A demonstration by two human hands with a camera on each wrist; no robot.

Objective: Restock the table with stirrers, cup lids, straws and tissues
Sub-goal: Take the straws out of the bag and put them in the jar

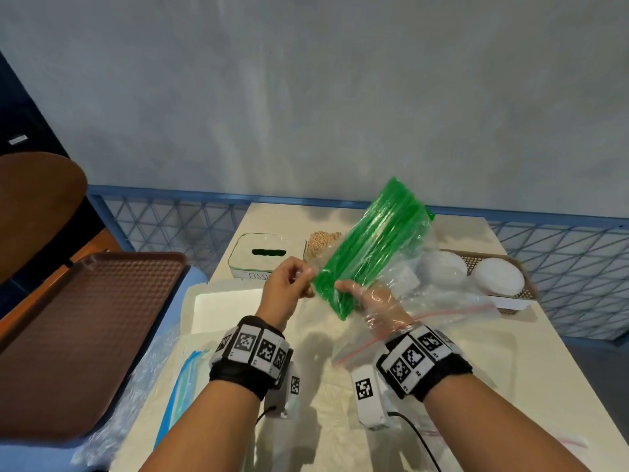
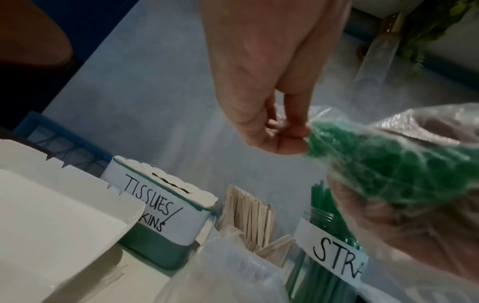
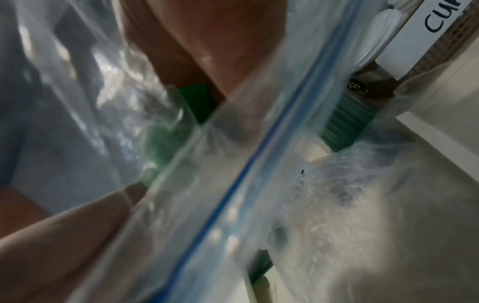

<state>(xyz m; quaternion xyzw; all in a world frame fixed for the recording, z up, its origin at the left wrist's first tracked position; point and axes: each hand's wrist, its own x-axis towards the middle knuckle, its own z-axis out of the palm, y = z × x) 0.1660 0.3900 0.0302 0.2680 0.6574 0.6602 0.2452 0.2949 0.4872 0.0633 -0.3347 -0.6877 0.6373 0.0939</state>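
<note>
A clear plastic bag of green straws [image 1: 371, 247] hangs tilted above the table, its far end raised to the right. My left hand [image 1: 304, 277] pinches the bag's edge at the near left corner; the left wrist view shows this pinch [image 2: 285, 133] beside the green straws [image 2: 388, 164]. My right hand [image 1: 350, 291], in a thin clear glove, grips the bundle's near end from below. Behind stand the tissue box [image 1: 262, 255], wooden stirrers [image 1: 321, 243] and white cup lids [image 1: 498, 275]. A jar labelled for straws [image 2: 332, 256] stands under the bag.
A brown basket [image 1: 526, 294] holds the lids at the right. An open white box [image 1: 224, 308] lies near the left hand. Loose clear zip bags [image 1: 442, 315] lie on the table. A brown tray [image 1: 85, 335] sits at the left. Blue railing [image 1: 170, 216] runs behind the table.
</note>
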